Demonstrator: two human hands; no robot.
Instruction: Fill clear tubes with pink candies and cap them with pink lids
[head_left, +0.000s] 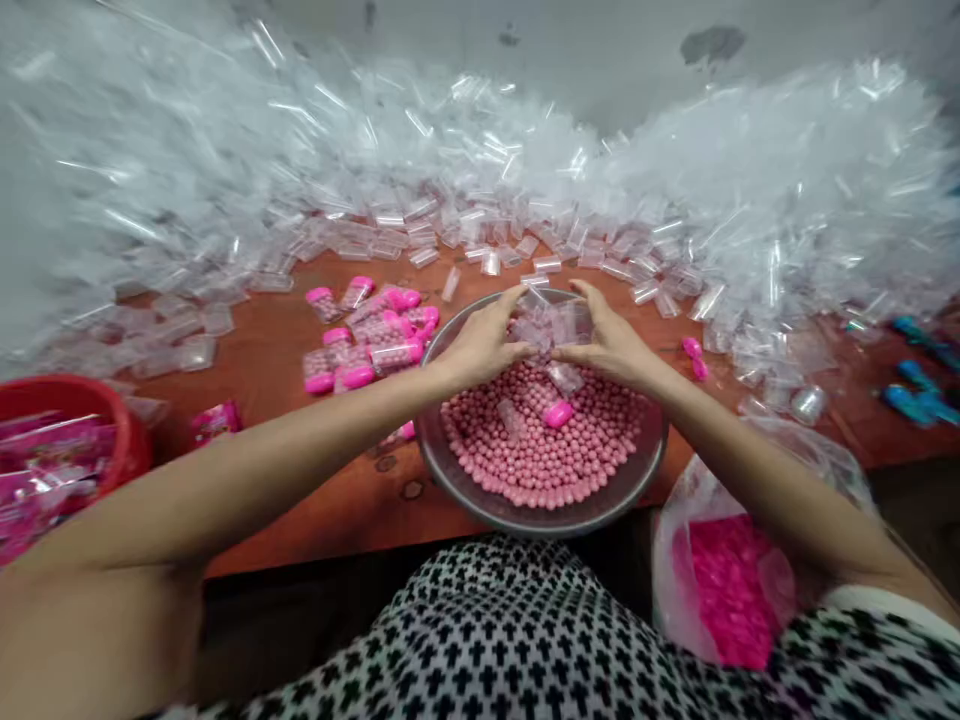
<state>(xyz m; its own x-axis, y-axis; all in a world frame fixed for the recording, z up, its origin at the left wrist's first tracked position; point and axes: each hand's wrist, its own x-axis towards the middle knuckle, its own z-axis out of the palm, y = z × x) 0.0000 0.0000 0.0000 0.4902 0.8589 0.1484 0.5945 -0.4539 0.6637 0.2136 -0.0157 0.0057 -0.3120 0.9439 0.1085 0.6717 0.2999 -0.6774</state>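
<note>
A wide metal basin (480, 512) holds a bed of small pink balls (555, 465). Above its far side, my left hand (487, 340) and my right hand (613, 340) face each other, fingers curved around a cluster of clear plastic tubes (551, 325) held between them. A single clear tube (511, 418) and a bright pink cap (558, 413) lie on the balls just below. Left of the basin, several filled tubes with pink caps (390, 353) are piled on the table.
A huge heap of clear tubes (465, 150) covers the back of the reddish table (262, 440). At left stands a red tub (131, 440) of pink packets. A plastic bag of pink caps (731, 580) sits at lower right, and blue pieces (919, 395) lie far right.
</note>
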